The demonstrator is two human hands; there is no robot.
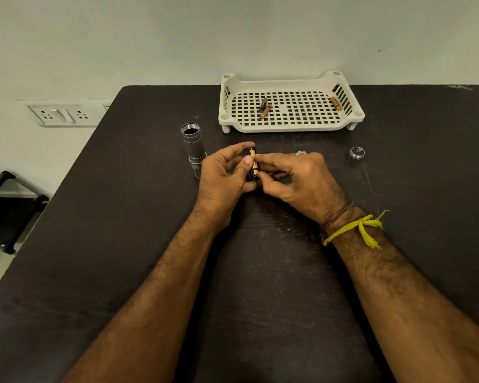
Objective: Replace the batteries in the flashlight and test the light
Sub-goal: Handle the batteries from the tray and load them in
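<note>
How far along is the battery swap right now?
Done: flashlight body stands open, its end cap off to the right. In hand: left hand holds the black battery holder while right hand seats a battery. Left: remaining batteries, reassembly, testing the light.

- Both forearms bare, no sleeves.
- Right wrist: yellow thread (354,226) tied with loose ends, beside a reddish-brown thread band (336,217).
- Right hand (296,178): a ring (300,153).

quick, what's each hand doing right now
Left hand: grips the black cylindrical battery holder.
Right hand: pinches the gold-and-black battery at the holder.
</note>
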